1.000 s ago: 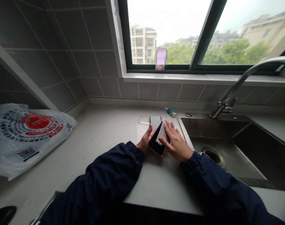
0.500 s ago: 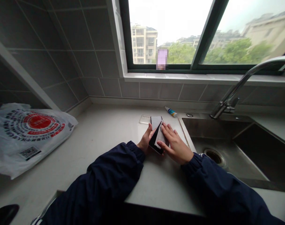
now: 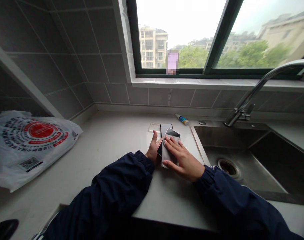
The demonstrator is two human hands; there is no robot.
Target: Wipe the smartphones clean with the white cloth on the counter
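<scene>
A black phone [image 3: 173, 133] lies on the pale counter [image 3: 117, 146] just left of the sink. My left hand [image 3: 153, 150] grips its left edge with fingers and thumb. My right hand [image 3: 183, 158] lies flat on top, fingers together, pressing a grey-white cloth [image 3: 167, 156] against the screen. Behind the phone rest a second dark phone-like slab [image 3: 165, 128] and a clear phone case [image 3: 154, 127].
A steel sink [image 3: 242, 153] with a drain and a curved tap [image 3: 257, 86] fills the right side. A small tube [image 3: 182, 119] lies by the back wall. A white printed plastic bag [image 3: 29, 143] sits at the left. A window runs above the tiled wall.
The phone was tilted up on its edge and now lies nearly flat. My right hand with the cloth has slid down toward me along the screen.
</scene>
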